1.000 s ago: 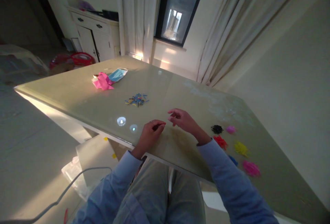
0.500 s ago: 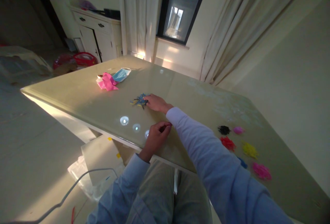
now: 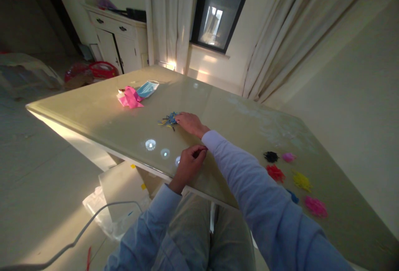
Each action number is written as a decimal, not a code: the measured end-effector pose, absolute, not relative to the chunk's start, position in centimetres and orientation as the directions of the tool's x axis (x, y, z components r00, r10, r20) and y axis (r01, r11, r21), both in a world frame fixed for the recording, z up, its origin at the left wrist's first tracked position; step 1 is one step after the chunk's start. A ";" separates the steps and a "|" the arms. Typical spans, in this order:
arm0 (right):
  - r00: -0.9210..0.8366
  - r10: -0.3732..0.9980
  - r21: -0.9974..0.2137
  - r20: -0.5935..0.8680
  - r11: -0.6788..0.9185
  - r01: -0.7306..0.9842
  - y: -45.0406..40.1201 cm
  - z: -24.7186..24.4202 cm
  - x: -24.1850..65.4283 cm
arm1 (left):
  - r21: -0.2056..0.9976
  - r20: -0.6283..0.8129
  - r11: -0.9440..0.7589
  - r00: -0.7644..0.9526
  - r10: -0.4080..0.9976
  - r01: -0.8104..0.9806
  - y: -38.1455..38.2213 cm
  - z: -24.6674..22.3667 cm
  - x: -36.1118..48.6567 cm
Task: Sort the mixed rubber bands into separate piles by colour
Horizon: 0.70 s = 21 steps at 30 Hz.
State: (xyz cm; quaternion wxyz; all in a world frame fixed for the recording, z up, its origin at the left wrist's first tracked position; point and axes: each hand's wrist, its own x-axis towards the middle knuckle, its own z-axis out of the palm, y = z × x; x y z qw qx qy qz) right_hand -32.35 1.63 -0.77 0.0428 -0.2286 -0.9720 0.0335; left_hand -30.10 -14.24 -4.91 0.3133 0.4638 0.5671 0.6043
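Observation:
A small mixed pile of thin blue, yellow and dark strips lies on the glossy tabletop. My right hand reaches across to the pile's right edge, fingers together and bent down at the strips; what is between the fingertips is hidden. Nearer the table's front edge, my left hand rests curled, thumb and fingers meeting by my right sleeve. Whatever it pinches is too small and dark to make out.
Sorted little heaps lie at the right: black, light pink, red, yellow, magenta and blue, the last partly behind my right sleeve. A pink paper piece and a blue face mask sit far left.
My right hand has shifted very slightly at the pile's edge, its fingers a little more drawn together. The left hand keeps its pose, and the heaps look the same.

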 end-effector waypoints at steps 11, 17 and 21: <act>-0.765 0.622 -0.549 0.169 0.704 0.451 1.3 -0.6 -29.0 | 0.982 0.187 -0.152 -0.411 0.892 0.116 -14.2 -5.0 -30.2; -0.557 0.827 -0.989 0.082 0.135 0.056 -3.3 -1.6 -23.0 | 0.975 0.218 -0.182 -0.406 0.888 0.127 -14.3 -5.3 -30.4; -0.413 0.910 -0.973 -0.031 -0.121 -0.196 -7.1 -1.3 -17.6 | 0.964 0.231 -0.172 -0.323 0.918 0.202 -14.6 -5.2 -30.5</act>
